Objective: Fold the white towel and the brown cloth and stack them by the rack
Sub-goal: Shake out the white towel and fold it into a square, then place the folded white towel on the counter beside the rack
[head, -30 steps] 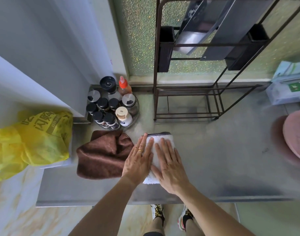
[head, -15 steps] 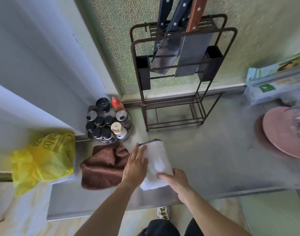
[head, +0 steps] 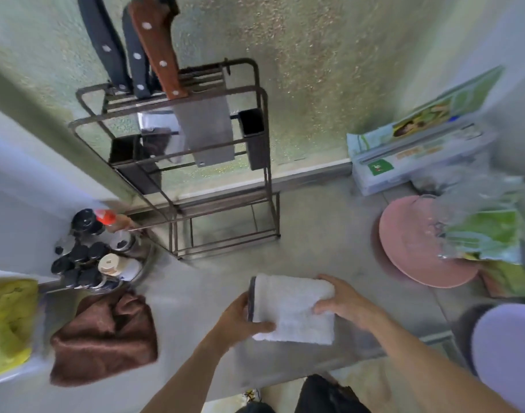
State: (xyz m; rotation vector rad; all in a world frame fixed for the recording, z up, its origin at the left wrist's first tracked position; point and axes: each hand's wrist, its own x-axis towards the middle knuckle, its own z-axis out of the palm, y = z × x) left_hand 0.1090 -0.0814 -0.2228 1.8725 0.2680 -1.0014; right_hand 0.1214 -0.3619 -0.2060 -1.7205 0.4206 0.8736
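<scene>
The white towel [head: 294,308] is folded into a thick rectangle with a dark trim on its left edge. It is held between my two hands, in front of the metal knife rack [head: 213,186]. My left hand [head: 243,321] grips its left edge, thumb under the front corner. My right hand [head: 341,299] clamps its right edge. The brown cloth [head: 103,338] lies crumpled and unfolded on the steel counter [head: 329,234] to the left, apart from both hands.
A round tray of spice jars [head: 94,257] sits at the back left beside the rack. A yellow bag [head: 7,320] lies far left. A pink plate [head: 413,248], plastic bags and wrap boxes [head: 416,156] crowd the right. Knives hang in the rack.
Both hands went from pressing flat on the towel to gripping its two sides. The towel has moved right, away from the brown cloth, toward the front of the rack.
</scene>
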